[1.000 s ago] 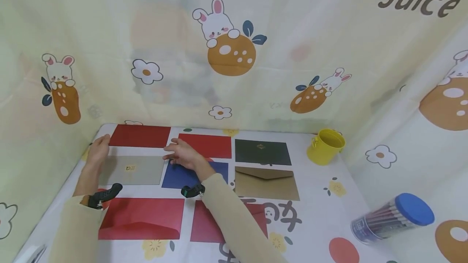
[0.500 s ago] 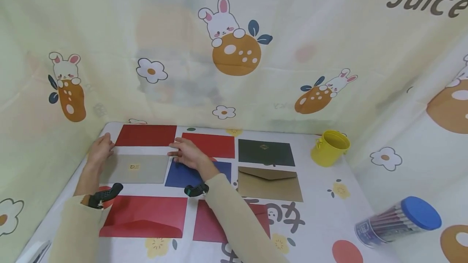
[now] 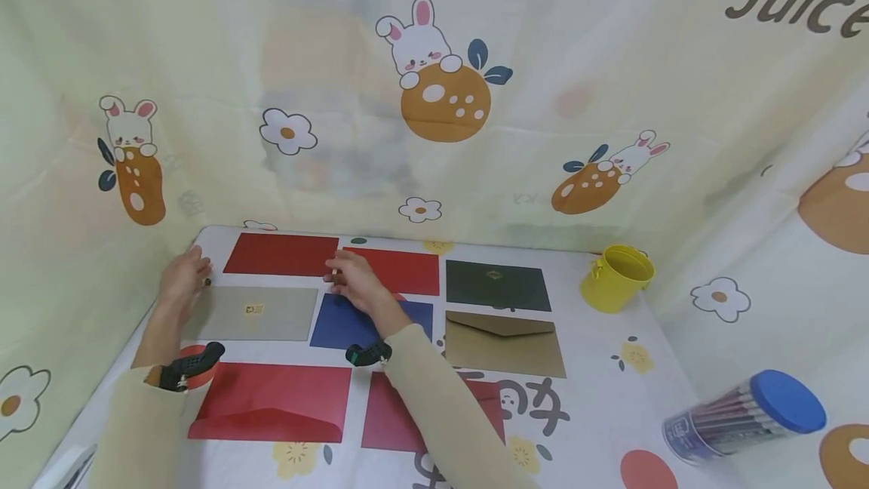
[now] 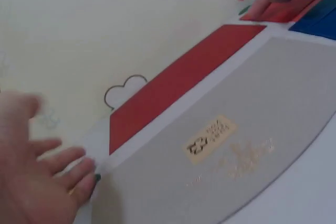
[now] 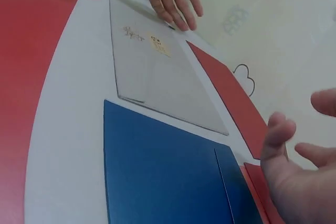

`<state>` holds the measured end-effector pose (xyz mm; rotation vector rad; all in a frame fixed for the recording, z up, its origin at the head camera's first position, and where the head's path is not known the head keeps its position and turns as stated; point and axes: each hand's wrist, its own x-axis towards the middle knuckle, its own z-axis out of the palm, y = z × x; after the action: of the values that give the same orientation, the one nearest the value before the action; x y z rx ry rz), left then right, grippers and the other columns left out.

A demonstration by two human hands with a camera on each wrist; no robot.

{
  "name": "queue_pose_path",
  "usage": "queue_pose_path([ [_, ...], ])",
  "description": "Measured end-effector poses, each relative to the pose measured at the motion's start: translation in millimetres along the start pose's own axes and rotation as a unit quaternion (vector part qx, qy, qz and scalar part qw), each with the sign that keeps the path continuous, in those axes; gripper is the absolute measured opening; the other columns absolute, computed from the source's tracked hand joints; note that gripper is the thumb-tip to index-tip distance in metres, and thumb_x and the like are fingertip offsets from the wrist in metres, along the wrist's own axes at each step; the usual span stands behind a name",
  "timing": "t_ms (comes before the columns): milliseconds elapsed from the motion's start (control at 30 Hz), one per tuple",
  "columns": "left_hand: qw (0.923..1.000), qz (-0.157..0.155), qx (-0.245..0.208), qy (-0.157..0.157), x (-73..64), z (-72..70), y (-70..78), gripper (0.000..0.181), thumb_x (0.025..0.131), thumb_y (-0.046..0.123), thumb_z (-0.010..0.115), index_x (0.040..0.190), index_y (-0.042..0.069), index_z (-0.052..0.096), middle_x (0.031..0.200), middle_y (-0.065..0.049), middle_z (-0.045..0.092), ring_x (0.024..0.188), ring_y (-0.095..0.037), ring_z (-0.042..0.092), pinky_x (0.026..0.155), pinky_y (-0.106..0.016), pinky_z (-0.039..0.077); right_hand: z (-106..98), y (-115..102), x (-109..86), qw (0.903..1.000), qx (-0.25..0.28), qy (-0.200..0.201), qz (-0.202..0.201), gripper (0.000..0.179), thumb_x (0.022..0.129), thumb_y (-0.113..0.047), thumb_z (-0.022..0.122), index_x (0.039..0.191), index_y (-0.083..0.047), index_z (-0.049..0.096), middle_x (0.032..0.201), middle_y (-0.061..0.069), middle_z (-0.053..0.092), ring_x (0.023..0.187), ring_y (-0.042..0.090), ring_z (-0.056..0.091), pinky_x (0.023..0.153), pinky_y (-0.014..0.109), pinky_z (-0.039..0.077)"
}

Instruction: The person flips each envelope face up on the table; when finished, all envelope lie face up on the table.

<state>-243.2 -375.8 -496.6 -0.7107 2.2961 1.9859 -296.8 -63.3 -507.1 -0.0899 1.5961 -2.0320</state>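
Observation:
My left hand [image 3: 182, 278] hovers at the far left of the table, fingers apart and holding nothing. In the left wrist view its fingertips are close to the end of the grey envelope [image 4: 252, 114], which bears a small gold label. Behind that lies a dark red envelope [image 3: 281, 254], flat on the cloth. My right hand [image 3: 356, 279] is over the blue envelope [image 3: 342, 321], fingers loosely bent and nothing between them. In the head view its fingertips overlap the right end of the dark red envelope. A bright red envelope [image 3: 407, 272] lies partly behind this hand.
A dark green envelope [image 3: 498, 285] and a brown envelope [image 3: 502, 342] lie to the right. Nearer me are two red envelopes, one [image 3: 271, 398] partly beneath my right sleeve's side. A yellow bucket [image 3: 614, 279] and a blue-lidded pen tub [image 3: 740, 417] stand at right.
The head view has turned slightly left. My left hand has drawn away from the dark red envelope's left end, and my right fingers have bent more. The envelopes stay in place.

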Motion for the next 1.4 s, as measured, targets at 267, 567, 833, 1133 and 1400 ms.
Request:
queue_pose_path([
  [267,0.9875,0.076,0.128,-0.052,2.1,5.9,-6.6,0.078,0.099,0.001,0.048,0.160,0.003,0.000,0.159,-0.032,0.023,0.146,-0.048,0.027,0.115,-0.061,0.027,-3,-1,-0.4,0.9998,-0.014,0.010,0.009,0.063,0.102,-0.020,0.055,0.157,-0.004,0.029,0.144,0.009,0.051,0.113,0.035,0.062,0.077,0.027,0.050],
  [567,0.9881,0.063,0.131,-0.051,2.0,3.5,-9.7,0.077,0.095,-0.008,0.036,0.160,0.004,-0.003,0.158,-0.035,0.025,0.145,-0.049,0.027,0.115,-0.061,0.028,-9,4,3.3,0.9957,0.090,-0.017,0.014,0.056,0.102,-0.012,0.053,0.152,0.004,0.033,0.145,0.026,0.042,0.095,0.023,0.058,0.071,0.029,0.045],
  [833,0.9946,0.054,0.087,0.021,-2.5,4.4,-8.3,0.065,0.101,-0.004,0.034,0.161,0.005,0.011,0.154,-0.023,0.042,0.142,-0.036,0.041,0.100,-0.029,0.045,-11,6,4.4,0.9940,0.108,-0.010,0.013,0.030,0.102,-0.011,0.051,0.122,0.011,0.055,0.097,0.011,0.059,0.081,0.019,0.057,0.068,0.029,0.046],
  [1133,0.9923,0.047,0.098,0.060,-3.7,7.2,-2.6,0.056,0.105,0.000,0.038,0.159,0.007,0.027,0.151,-0.019,0.049,0.139,-0.032,0.046,0.095,-0.026,0.048,-11,-2,2.4,0.9996,0.024,0.002,0.016,0.045,0.102,-0.020,0.053,0.132,0.014,0.053,0.091,0.010,0.062,0.075,0.019,0.059,0.063,0.027,0.048],
  [1400,0.9912,0.046,0.104,0.068,0.5,9.4,-2.4,0.051,0.110,0.026,0.032,0.158,0.008,0.029,0.146,-0.019,0.054,0.128,-0.029,0.055,0.101,-0.041,0.046,-10,-6,-1.4,0.9971,-0.061,0.045,0.000,0.042,0.097,-0.024,0.061,0.132,-0.001,0.062,0.114,0.026,0.065,0.072,0.018,0.062,0.056,0.023,0.049],
])
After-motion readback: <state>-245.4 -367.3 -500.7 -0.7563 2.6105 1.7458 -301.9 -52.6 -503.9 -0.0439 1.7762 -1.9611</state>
